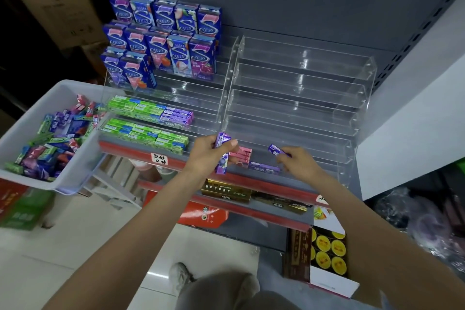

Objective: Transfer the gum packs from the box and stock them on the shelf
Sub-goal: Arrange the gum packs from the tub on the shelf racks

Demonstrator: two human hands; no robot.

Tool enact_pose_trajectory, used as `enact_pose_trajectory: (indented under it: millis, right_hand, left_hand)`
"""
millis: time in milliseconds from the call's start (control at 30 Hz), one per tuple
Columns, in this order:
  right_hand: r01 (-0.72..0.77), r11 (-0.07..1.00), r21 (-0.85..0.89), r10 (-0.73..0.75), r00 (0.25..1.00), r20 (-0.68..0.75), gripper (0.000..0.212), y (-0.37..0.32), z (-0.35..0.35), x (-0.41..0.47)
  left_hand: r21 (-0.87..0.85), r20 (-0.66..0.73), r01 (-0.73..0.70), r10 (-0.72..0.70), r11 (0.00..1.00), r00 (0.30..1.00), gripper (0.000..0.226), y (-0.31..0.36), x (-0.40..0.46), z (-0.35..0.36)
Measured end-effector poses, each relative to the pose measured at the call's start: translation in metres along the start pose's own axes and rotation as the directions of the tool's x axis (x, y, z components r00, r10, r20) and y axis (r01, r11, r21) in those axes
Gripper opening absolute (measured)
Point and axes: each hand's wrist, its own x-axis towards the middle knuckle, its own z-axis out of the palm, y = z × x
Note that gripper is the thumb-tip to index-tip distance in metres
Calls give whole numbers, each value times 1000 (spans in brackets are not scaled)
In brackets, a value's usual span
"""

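The left hand grips a bundle of purple gum sticks; the right hand pinches one small purple pack, both over the clear acrylic shelf's front tier. Further left, the white plastic box holds loose mixed gum packs.

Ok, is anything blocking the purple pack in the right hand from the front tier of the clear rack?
Nothing visible does. The right hand pinches a purple pack just above the front tier of the clear rack. A purple pack lying flat and pink packs sit to its left, not under it.
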Motion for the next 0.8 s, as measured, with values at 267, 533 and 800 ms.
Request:
enact_pose_trajectory:
  millis: [267,533,800]
  right_hand:
    - [148,902,-407,-213,970,-120,21,-6,8,-5]
    - [146,872,-467,-202,977,-72,29,-8,30,4]
    - [190,899,-395,-202,979,10,31,-5,30,5]
  left_hand:
    - [-12,-22,-8,7,1000,1000,10,1,6,-4]
    - [4,-5,-4,4,1000,1000,12,-2,8,-8]
    - [4,11,5,-5,1000,1000,14,-6,11,-6]
